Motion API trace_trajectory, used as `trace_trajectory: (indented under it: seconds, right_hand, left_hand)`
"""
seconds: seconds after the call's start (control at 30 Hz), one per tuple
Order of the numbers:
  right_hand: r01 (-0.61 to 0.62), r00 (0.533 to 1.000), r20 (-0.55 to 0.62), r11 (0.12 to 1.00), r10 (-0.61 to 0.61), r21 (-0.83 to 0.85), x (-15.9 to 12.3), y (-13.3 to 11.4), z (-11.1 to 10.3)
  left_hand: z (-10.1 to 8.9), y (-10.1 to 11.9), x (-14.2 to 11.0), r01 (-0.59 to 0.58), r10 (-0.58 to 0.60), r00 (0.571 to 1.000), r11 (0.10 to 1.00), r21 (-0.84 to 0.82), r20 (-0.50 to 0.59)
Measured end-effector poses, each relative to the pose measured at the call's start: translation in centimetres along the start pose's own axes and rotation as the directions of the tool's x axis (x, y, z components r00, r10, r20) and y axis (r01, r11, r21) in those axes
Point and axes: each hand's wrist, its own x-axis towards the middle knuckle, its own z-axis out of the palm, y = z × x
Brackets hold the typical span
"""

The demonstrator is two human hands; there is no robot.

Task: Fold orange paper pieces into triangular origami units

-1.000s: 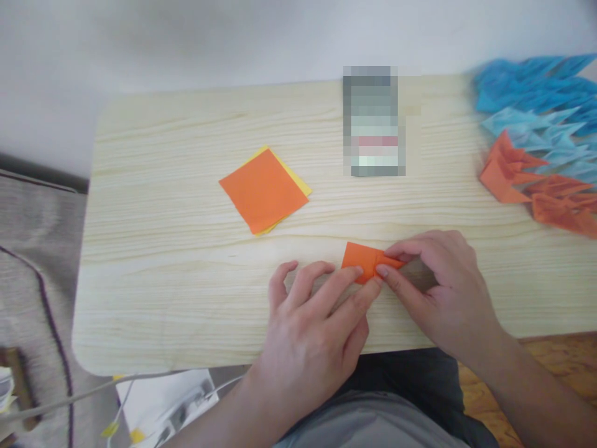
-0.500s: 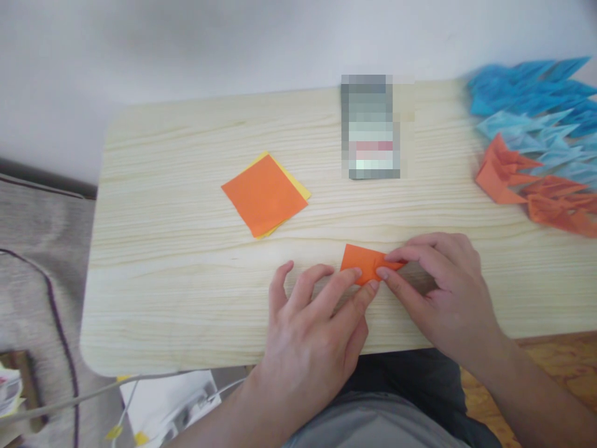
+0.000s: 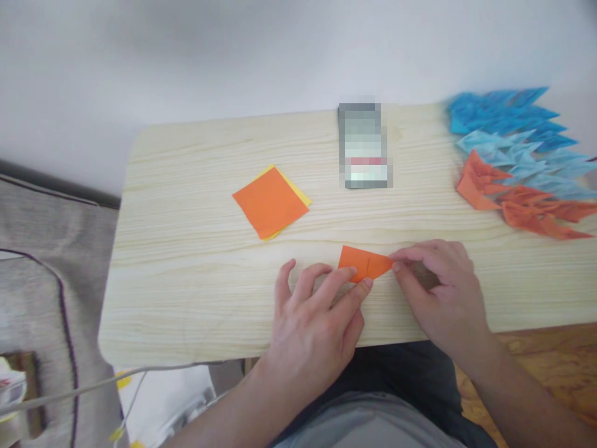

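A folded piece of orange origami paper point(image 3: 362, 264) lies near the front edge of the table, tapering to a point on its right. My left hand point(image 3: 317, 314) rests over its lower left side, fingers spread, with the index fingertip and thumb pressing on the paper. At the pointed right end, my right hand point(image 3: 441, 280) pinches the tip between thumb and fingers. A short crease mark shows in the middle of the paper. The lower left corner is hidden under my left fingers.
A stack of square orange and yellow paper point(image 3: 271, 203) lies left of centre. Behind it to the right is a pixelated phone-like object point(image 3: 366, 146). Rows of folded blue point(image 3: 504, 112), light blue point(image 3: 517, 149) and orange paper figures point(image 3: 527, 202) stand at the right. A cable point(image 3: 93, 387) crosses at lower left.
My right fingers have slid right to the paper's tip, and the raised flap there now lies flat in a point. My left hand keeps its place on the paper. The camera view has shifted slightly.
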Motion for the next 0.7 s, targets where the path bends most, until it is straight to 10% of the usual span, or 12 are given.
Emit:
trace_trajectory:
  seconds: [0.33,0.7]
  right_hand:
    - [0.132,0.991,0.006,0.991,-0.132,0.036,0.1,-1.2,1.2]
    - [0.205,0.974,0.083,0.977,-0.21,0.064,0.0,-0.2,0.4]
  left_hand:
    - [0.6,2.5,-0.9,0.041,-0.043,0.998,0.997,-0.062,-0.035]
    - [0.1,-0.5,0.1,-0.128,0.119,0.989,0.985,-0.119,-0.084]
